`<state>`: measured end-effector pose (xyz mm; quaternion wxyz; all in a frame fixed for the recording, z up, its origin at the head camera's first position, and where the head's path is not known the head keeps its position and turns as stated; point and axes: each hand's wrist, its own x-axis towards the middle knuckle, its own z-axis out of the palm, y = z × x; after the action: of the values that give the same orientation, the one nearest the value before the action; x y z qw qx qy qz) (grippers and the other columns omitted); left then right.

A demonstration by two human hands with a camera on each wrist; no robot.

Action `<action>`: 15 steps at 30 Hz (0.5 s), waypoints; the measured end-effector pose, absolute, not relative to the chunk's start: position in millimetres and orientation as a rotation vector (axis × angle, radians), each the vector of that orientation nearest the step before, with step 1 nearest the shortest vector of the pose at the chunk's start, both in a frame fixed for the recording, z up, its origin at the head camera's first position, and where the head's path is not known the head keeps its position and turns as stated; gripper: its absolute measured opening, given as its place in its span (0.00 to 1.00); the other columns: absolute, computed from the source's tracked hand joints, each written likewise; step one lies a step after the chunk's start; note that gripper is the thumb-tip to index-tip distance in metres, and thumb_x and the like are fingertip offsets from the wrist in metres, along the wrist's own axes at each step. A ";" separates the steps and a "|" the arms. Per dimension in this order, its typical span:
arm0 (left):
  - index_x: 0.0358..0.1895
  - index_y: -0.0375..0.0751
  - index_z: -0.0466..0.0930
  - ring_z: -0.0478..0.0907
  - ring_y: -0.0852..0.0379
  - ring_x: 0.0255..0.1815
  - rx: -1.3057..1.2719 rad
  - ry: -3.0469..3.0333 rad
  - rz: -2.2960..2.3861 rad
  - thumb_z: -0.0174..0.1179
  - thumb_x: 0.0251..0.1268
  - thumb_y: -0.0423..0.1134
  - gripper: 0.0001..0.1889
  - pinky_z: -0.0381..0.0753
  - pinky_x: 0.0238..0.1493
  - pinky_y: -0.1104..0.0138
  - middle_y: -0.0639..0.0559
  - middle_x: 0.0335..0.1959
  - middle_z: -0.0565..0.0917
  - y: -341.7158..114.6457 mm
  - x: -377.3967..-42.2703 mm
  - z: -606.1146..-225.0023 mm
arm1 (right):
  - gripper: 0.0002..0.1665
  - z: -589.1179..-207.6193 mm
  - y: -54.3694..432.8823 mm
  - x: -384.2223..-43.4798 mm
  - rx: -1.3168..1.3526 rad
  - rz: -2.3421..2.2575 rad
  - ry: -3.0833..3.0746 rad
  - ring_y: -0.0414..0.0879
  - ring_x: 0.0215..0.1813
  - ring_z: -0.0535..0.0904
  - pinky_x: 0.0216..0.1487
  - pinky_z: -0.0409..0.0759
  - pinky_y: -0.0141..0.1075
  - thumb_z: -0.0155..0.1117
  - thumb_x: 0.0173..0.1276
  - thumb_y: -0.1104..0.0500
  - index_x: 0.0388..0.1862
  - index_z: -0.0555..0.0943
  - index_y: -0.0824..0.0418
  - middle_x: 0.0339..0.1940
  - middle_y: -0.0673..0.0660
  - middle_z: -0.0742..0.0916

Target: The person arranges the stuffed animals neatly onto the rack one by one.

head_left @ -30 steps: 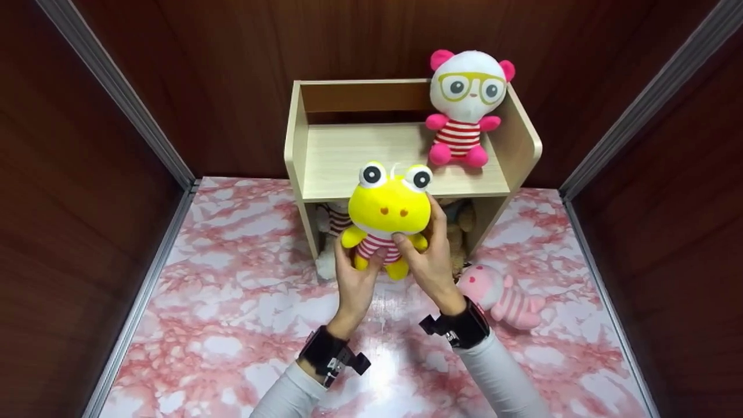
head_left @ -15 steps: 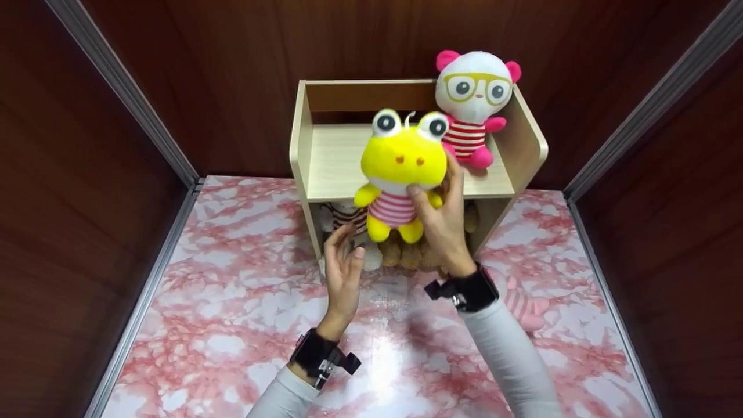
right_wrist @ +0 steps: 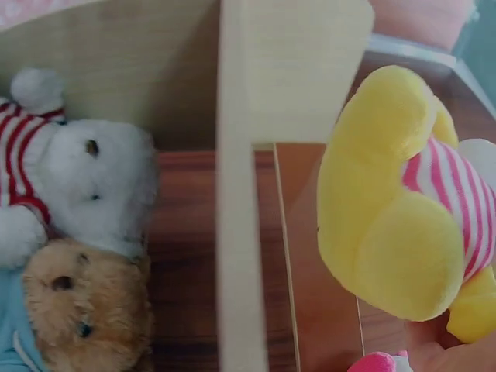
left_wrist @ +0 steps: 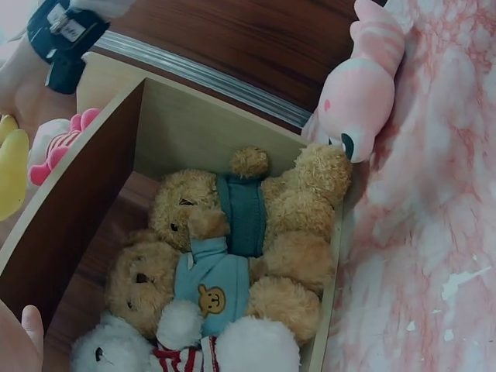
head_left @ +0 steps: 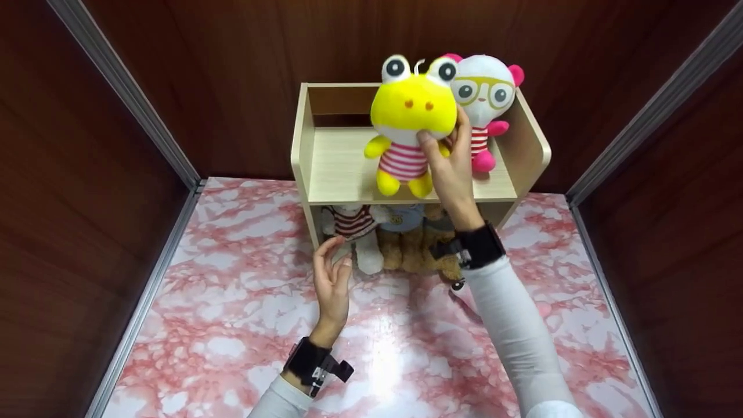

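Note:
My right hand point(head_left: 450, 165) grips a yellow frog plush toy point(head_left: 415, 107) by its right side, thumb across the front under its chin. The frog, in a pink-and-white striped shirt, is upright over the upper shelf point(head_left: 342, 154) of a pale wooden shelf unit. It overlaps part of a panda plush point(head_left: 484, 96) with pink ears and yellow glasses sitting at the shelf's right end. In the right wrist view the frog's yellow feet point(right_wrist: 411, 256) face the camera. My left hand point(head_left: 332, 284) holds nothing, fingers loosely bent, before the unit's lower left corner.
In the lower compartment sit a white bear point(head_left: 354, 226) in a striped outfit, a brown bear point(left_wrist: 213, 287) in a light blue shirt and another brown bear point(left_wrist: 240, 213) in a teal vest. A pink plush point(left_wrist: 360, 101) lies on the marbled floor point(head_left: 226, 325) at right. Dark walls stand around.
My left hand has let go of the frog and drawn down and left. My right hand has carried the frog up and slightly right, from the unit's front to over the upper shelf.

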<state>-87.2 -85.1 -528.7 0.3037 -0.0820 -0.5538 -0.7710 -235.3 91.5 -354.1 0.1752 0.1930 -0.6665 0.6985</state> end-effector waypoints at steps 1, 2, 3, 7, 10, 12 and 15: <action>0.67 0.21 0.62 0.65 0.36 0.71 -0.210 -1.468 -2.039 0.49 0.74 0.22 0.22 0.75 0.68 0.58 0.29 0.67 0.69 -85.3 -86.9 -529.3 | 0.45 -350.3 91.1 -239.2 0.530 2.000 -1.893 0.51 0.67 0.75 0.67 0.76 0.45 0.66 0.74 0.56 0.82 0.55 0.60 0.73 0.58 0.74; 0.67 0.21 0.62 0.66 0.37 0.71 -0.208 -1.460 -2.037 0.49 0.73 0.22 0.21 0.75 0.68 0.58 0.30 0.66 0.70 -85.4 -86.8 -530.0 | 0.45 -346.6 90.6 -243.1 0.515 2.028 -1.895 0.51 0.67 0.75 0.67 0.77 0.45 0.66 0.74 0.56 0.82 0.55 0.59 0.73 0.58 0.74; 0.66 0.20 0.63 0.67 0.39 0.71 -0.205 -1.453 -2.030 0.50 0.73 0.22 0.21 0.75 0.68 0.58 0.32 0.66 0.71 -85.5 -86.8 -530.3 | 0.44 -343.1 89.9 -246.9 0.499 2.044 -1.901 0.51 0.67 0.75 0.67 0.76 0.44 0.66 0.74 0.56 0.82 0.55 0.59 0.72 0.58 0.75; 0.63 0.19 0.64 0.73 0.46 0.67 -0.216 -1.409 -1.989 0.51 0.72 0.21 0.19 0.78 0.65 0.57 0.34 0.63 0.74 -85.7 -86.7 -531.4 | 0.39 -333.0 86.4 -261.2 0.502 2.072 -1.907 0.50 0.66 0.76 0.67 0.75 0.40 0.63 0.76 0.58 0.79 0.57 0.59 0.70 0.60 0.76; 0.61 0.17 0.64 0.75 0.49 0.64 -0.228 -1.381 -1.961 0.50 0.70 0.19 0.18 0.79 0.63 0.57 0.36 0.60 0.75 -85.9 -86.5 -532.8 | 0.35 -330.3 83.3 -269.1 0.517 2.065 -1.915 0.50 0.65 0.76 0.67 0.75 0.38 0.61 0.78 0.59 0.77 0.58 0.60 0.68 0.61 0.76; 0.60 0.17 0.64 0.76 0.49 0.64 -0.231 -1.371 -1.952 0.49 0.69 0.18 0.18 0.79 0.62 0.56 0.37 0.60 0.76 -86.3 -86.3 -534.6 | 0.34 -330.5 80.8 -273.4 0.518 2.061 -1.921 0.49 0.65 0.76 0.67 0.74 0.36 0.60 0.78 0.60 0.76 0.58 0.61 0.68 0.61 0.76; 0.59 0.16 0.65 0.76 0.50 0.64 -0.226 -1.370 -1.944 0.49 0.69 0.18 0.17 0.79 0.61 0.57 0.39 0.59 0.76 -87.3 -86.0 -536.6 | 0.36 -332.3 77.0 -279.7 0.520 2.055 -1.925 0.48 0.67 0.75 0.69 0.73 0.34 0.59 0.78 0.63 0.78 0.55 0.63 0.70 0.63 0.74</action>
<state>-86.0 -87.3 -536.6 0.3673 -0.0880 -0.5334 -0.7569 -279.7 77.0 -332.3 0.1388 0.1797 -0.6658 0.7107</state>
